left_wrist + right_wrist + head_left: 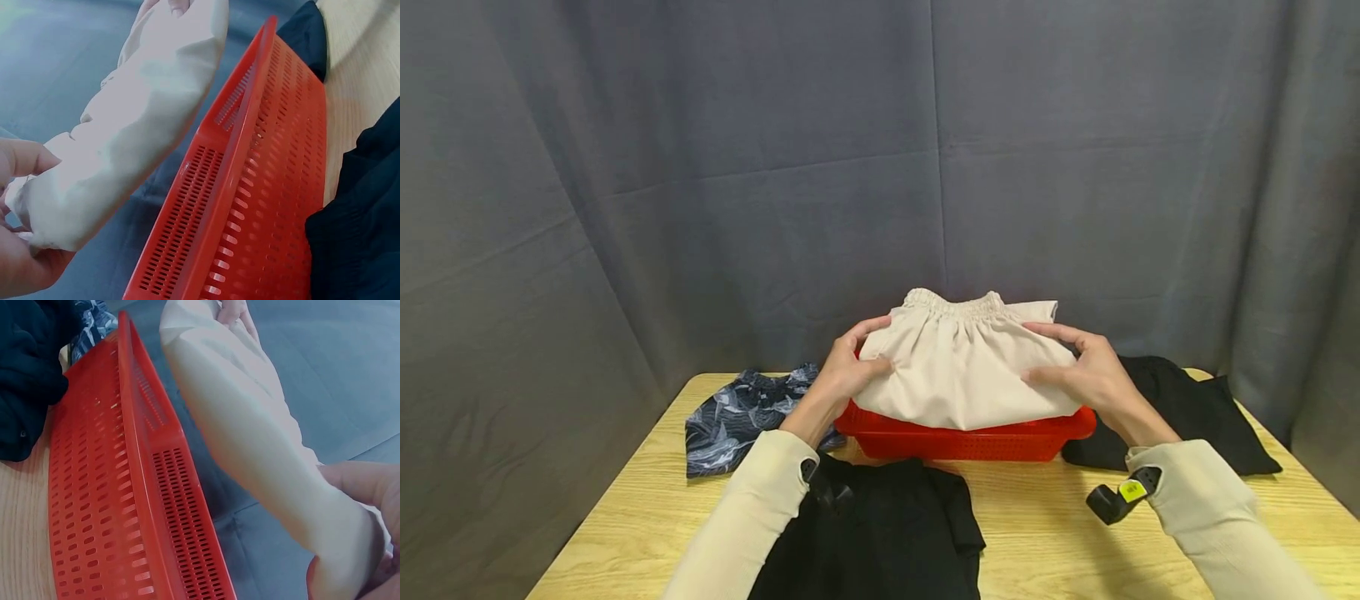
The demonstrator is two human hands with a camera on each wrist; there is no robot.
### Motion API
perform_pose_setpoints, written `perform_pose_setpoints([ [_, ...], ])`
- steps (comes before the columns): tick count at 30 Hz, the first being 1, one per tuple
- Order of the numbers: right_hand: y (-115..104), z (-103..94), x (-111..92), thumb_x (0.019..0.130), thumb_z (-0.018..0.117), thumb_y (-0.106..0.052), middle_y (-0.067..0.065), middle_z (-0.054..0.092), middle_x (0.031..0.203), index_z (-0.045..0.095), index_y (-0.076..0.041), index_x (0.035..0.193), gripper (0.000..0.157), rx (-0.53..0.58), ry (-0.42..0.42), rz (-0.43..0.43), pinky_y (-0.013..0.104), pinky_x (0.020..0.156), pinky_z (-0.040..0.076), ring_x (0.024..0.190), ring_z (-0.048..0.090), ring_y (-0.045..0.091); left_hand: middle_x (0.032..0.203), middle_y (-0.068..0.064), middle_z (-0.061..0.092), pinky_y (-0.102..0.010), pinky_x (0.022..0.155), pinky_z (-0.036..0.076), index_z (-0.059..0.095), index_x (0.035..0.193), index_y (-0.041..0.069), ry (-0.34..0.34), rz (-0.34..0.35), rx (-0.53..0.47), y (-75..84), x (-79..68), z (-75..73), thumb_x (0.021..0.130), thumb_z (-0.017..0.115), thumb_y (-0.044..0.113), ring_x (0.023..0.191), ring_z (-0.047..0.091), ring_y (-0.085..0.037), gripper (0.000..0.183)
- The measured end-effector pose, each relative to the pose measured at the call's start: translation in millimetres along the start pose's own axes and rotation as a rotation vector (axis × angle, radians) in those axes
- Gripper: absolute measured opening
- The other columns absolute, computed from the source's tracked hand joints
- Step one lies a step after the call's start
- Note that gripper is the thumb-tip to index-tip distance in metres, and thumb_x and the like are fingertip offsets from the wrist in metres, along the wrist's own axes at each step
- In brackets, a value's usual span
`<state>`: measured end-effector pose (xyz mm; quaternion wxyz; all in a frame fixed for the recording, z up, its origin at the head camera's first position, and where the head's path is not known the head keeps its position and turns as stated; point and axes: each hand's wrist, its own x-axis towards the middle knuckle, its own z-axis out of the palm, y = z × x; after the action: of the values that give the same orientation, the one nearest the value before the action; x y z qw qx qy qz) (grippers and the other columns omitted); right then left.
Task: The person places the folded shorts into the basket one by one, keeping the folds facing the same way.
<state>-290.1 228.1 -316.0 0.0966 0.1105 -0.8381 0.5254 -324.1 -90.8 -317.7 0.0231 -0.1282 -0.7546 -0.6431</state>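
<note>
Cream shorts with a gathered elastic waistband [958,358], folded over, hang above a red perforated plastic basket [955,442]. My left hand [846,371] pinches their left side, thumb in front and fingers behind. On the opposite side my right hand [1086,371] grips the cloth in the same way. Both wrist views show the folded cream bundle [131,125] held apart from the basket's rim [134,425]. The inside of the basket is mostly hidden in the head view.
Patterned dark blue and white shorts [730,425] lie at the table's left. Black clothing [887,533] is spread in front of the basket, and another black garment [1180,417] lies at right. A grey curtain [880,150] hangs behind the wooden table [1037,533].
</note>
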Motion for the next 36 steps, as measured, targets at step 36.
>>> perform_pose_setpoints([
  [36,25,36.4,31,0.069,0.079,-0.004,0.025,0.052,0.132,0.062,-0.011,0.131,0.064,-0.186,0.057,0.072,0.050,0.091,0.042,0.109,0.049,0.037,0.129,-0.015,0.050,-0.035,0.083,0.047,0.058,0.134,0.012,0.094,-0.059,0.010,-41.9,23.1,14.5,0.071,0.061,-0.015,0.104,0.050,-0.028,0.068],
])
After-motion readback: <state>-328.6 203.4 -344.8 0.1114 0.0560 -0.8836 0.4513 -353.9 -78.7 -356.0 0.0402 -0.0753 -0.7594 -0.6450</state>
